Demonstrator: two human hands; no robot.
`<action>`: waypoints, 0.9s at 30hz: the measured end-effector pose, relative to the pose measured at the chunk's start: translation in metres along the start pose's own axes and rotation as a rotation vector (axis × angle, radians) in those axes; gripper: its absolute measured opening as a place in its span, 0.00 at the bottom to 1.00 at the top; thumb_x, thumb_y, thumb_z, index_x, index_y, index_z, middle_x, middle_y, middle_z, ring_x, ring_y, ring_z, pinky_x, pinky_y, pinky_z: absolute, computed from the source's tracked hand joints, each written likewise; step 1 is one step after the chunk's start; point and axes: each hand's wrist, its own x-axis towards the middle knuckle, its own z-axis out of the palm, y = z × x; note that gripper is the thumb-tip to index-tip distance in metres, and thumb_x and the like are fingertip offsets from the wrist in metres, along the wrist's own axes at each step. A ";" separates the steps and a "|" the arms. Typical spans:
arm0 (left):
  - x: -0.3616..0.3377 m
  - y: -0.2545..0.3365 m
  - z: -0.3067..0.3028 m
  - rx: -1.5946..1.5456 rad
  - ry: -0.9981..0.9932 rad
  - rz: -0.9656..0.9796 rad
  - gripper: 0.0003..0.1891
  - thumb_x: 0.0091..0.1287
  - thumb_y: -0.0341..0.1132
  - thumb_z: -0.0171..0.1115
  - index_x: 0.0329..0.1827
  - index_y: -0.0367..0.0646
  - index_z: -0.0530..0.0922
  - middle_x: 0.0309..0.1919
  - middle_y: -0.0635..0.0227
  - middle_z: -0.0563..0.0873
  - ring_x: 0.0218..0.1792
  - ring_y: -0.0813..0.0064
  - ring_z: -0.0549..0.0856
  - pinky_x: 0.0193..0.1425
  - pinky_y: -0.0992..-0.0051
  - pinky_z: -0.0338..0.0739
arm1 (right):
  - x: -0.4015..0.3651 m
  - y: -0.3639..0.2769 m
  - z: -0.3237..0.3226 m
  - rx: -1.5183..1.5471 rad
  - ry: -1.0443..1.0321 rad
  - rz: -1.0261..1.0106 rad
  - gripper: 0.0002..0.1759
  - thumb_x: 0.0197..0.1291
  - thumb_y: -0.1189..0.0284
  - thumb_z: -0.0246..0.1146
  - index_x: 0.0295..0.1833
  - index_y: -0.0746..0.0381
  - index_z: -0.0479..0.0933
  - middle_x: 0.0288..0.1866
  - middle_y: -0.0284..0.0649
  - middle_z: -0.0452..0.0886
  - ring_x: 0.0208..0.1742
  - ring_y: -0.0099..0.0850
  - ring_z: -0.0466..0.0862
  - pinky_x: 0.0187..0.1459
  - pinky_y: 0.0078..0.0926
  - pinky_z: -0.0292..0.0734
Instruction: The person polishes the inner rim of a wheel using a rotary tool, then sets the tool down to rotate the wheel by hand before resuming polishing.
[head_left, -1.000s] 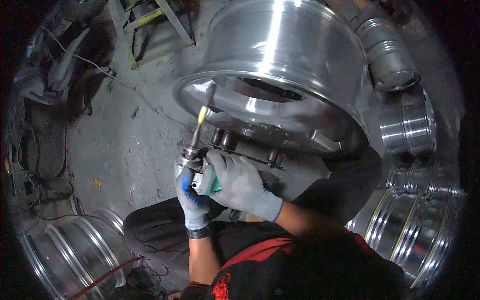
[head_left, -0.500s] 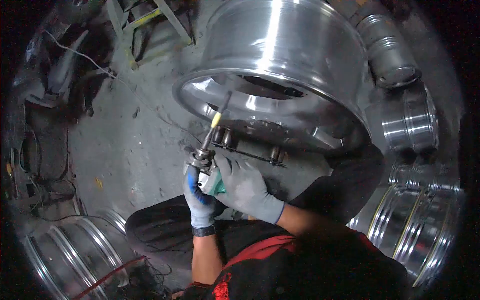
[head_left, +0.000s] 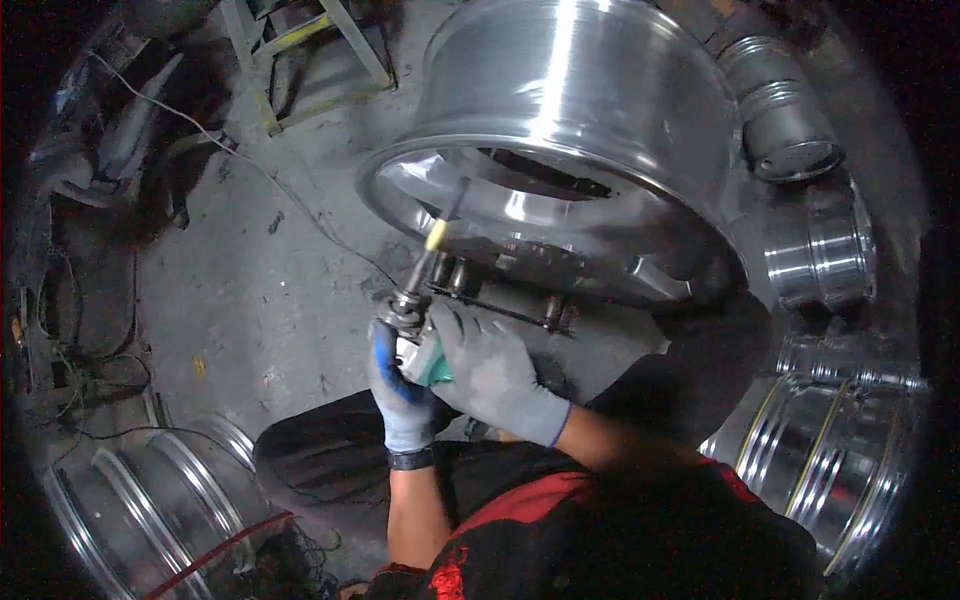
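My left hand [head_left: 400,390], in a grey and blue glove, is closed round the near end of a green and white power tool [head_left: 430,362]. From the other side my right hand [head_left: 495,375], gloved in grey, wraps over the same tool. A long shaft with a yellow band [head_left: 436,235] sticks out of the tool, and its dark tip reaches over the rim opening of a large shiny metal wheel [head_left: 590,90]. Whether the tip touches the wheel cannot be made out. Beneath the wheel is a dark roller stand [head_left: 500,303].
A metal frame [head_left: 330,105] stands at the upper left, and a thin cable [head_left: 240,155] crosses the grey floor. More metal wheels lie at the lower left [head_left: 165,490], the right [head_left: 820,250] and the lower right [head_left: 820,450]. A metal cylinder [head_left: 785,110] is at the upper right.
The wheel and surroundings appear shifted slightly right and down in the view. Both hands keep their hold on the tool, and its shaft has barely moved relative to the wheel.
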 end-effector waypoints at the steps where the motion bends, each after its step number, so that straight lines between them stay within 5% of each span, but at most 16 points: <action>1: 0.003 -0.003 -0.001 0.296 0.095 0.188 0.19 0.91 0.41 0.49 0.70 0.39 0.81 0.60 0.66 0.88 0.60 0.73 0.85 0.69 0.66 0.79 | 0.006 -0.003 0.000 0.005 0.001 0.002 0.52 0.52 0.53 0.80 0.78 0.64 0.68 0.61 0.50 0.86 0.57 0.47 0.90 0.59 0.45 0.84; 3: 0.011 0.009 -0.008 0.222 0.051 0.138 0.21 0.92 0.43 0.46 0.71 0.39 0.80 0.61 0.65 0.88 0.61 0.73 0.85 0.70 0.66 0.80 | 0.018 -0.011 -0.004 -0.056 0.043 -0.091 0.49 0.53 0.54 0.78 0.77 0.64 0.69 0.60 0.49 0.86 0.56 0.45 0.90 0.58 0.44 0.84; 4: 0.013 0.012 -0.004 0.340 0.081 0.176 0.31 0.90 0.57 0.45 0.76 0.38 0.79 0.68 0.57 0.87 0.69 0.62 0.86 0.78 0.58 0.78 | 0.023 -0.014 -0.008 -0.057 0.049 -0.098 0.47 0.55 0.54 0.77 0.77 0.64 0.70 0.60 0.48 0.86 0.56 0.43 0.90 0.57 0.42 0.85; 7: 0.017 0.012 -0.005 0.361 0.138 0.185 0.32 0.90 0.57 0.45 0.76 0.38 0.79 0.68 0.57 0.87 0.69 0.63 0.86 0.78 0.59 0.78 | 0.027 -0.015 -0.011 -0.054 0.010 -0.073 0.47 0.55 0.54 0.77 0.76 0.64 0.70 0.60 0.48 0.86 0.57 0.44 0.90 0.58 0.42 0.85; 8: 0.016 0.012 -0.005 0.064 0.143 0.048 0.31 0.91 0.56 0.44 0.76 0.38 0.79 0.68 0.56 0.87 0.67 0.63 0.87 0.77 0.58 0.78 | 0.023 -0.014 -0.008 -0.055 0.012 -0.070 0.47 0.55 0.54 0.77 0.76 0.64 0.70 0.60 0.48 0.86 0.57 0.44 0.90 0.58 0.42 0.85; 9: 0.013 0.008 -0.003 0.175 0.040 0.079 0.24 0.92 0.51 0.49 0.71 0.42 0.82 0.61 0.67 0.88 0.59 0.74 0.87 0.66 0.65 0.82 | 0.016 -0.011 -0.005 -0.063 0.006 -0.031 0.48 0.55 0.53 0.77 0.77 0.64 0.70 0.61 0.48 0.86 0.57 0.45 0.90 0.58 0.43 0.85; 11: 0.005 -0.001 0.005 0.099 0.044 0.006 0.25 0.92 0.54 0.49 0.70 0.43 0.83 0.59 0.68 0.89 0.58 0.74 0.87 0.65 0.66 0.82 | 0.001 -0.002 -0.005 -0.078 -0.001 0.005 0.49 0.54 0.53 0.78 0.77 0.64 0.69 0.61 0.49 0.86 0.58 0.46 0.89 0.59 0.43 0.85; 13: 0.004 -0.021 -0.010 0.512 -0.016 0.121 0.17 0.80 0.30 0.62 0.69 0.37 0.82 0.55 0.60 0.90 0.58 0.68 0.88 0.65 0.67 0.80 | -0.013 0.004 -0.011 -0.065 -0.107 0.115 0.53 0.52 0.52 0.80 0.79 0.64 0.67 0.63 0.52 0.85 0.58 0.48 0.89 0.60 0.45 0.85; 15: -0.003 -0.036 -0.005 0.049 0.139 -0.085 0.22 0.70 0.22 0.65 0.68 0.37 0.82 0.54 0.58 0.90 0.58 0.63 0.87 0.64 0.65 0.80 | -0.024 0.008 -0.007 -0.031 -0.149 0.147 0.57 0.50 0.53 0.82 0.81 0.65 0.65 0.64 0.53 0.84 0.58 0.49 0.89 0.60 0.46 0.84; 17: -0.003 -0.039 -0.010 0.264 0.089 0.035 0.22 0.69 0.23 0.68 0.67 0.39 0.83 0.55 0.58 0.90 0.59 0.60 0.86 0.62 0.63 0.79 | -0.028 0.008 -0.005 -0.067 -0.107 0.160 0.57 0.49 0.55 0.82 0.81 0.65 0.65 0.64 0.54 0.84 0.58 0.49 0.89 0.60 0.47 0.85; 19: -0.002 -0.030 -0.012 0.483 -0.003 0.070 0.26 0.91 0.53 0.45 0.72 0.43 0.82 0.61 0.65 0.89 0.60 0.70 0.89 0.69 0.63 0.82 | -0.020 0.004 -0.005 -0.054 -0.121 0.135 0.57 0.49 0.55 0.82 0.81 0.66 0.65 0.63 0.53 0.84 0.58 0.48 0.89 0.59 0.47 0.85; 20: 0.000 -0.023 -0.013 0.498 0.019 0.073 0.27 0.91 0.53 0.44 0.71 0.43 0.82 0.60 0.63 0.90 0.60 0.68 0.89 0.69 0.62 0.82 | -0.014 0.001 -0.006 -0.043 -0.131 0.115 0.57 0.49 0.55 0.82 0.81 0.66 0.65 0.63 0.53 0.84 0.58 0.48 0.89 0.59 0.47 0.85; 21: 0.000 -0.016 -0.015 1.050 0.044 0.322 0.28 0.91 0.54 0.44 0.72 0.42 0.82 0.61 0.62 0.89 0.60 0.66 0.89 0.70 0.61 0.82 | -0.008 -0.002 -0.006 -0.038 -0.131 0.111 0.57 0.49 0.55 0.82 0.81 0.66 0.65 0.63 0.53 0.84 0.58 0.48 0.89 0.59 0.47 0.85; 23: 0.011 -0.007 -0.015 0.089 0.098 -0.012 0.28 0.91 0.54 0.44 0.72 0.41 0.81 0.62 0.61 0.89 0.61 0.65 0.89 0.71 0.60 0.81 | 0.006 -0.009 -0.008 -0.025 -0.099 0.035 0.57 0.49 0.55 0.81 0.81 0.66 0.65 0.62 0.52 0.85 0.58 0.47 0.90 0.57 0.44 0.86; 27: 0.015 0.016 0.002 0.176 0.097 0.140 0.29 0.91 0.55 0.45 0.74 0.40 0.80 0.63 0.60 0.89 0.63 0.65 0.88 0.72 0.61 0.81 | 0.026 -0.018 -0.012 -0.048 0.049 -0.109 0.49 0.50 0.56 0.80 0.75 0.64 0.69 0.55 0.47 0.86 0.53 0.44 0.90 0.52 0.42 0.87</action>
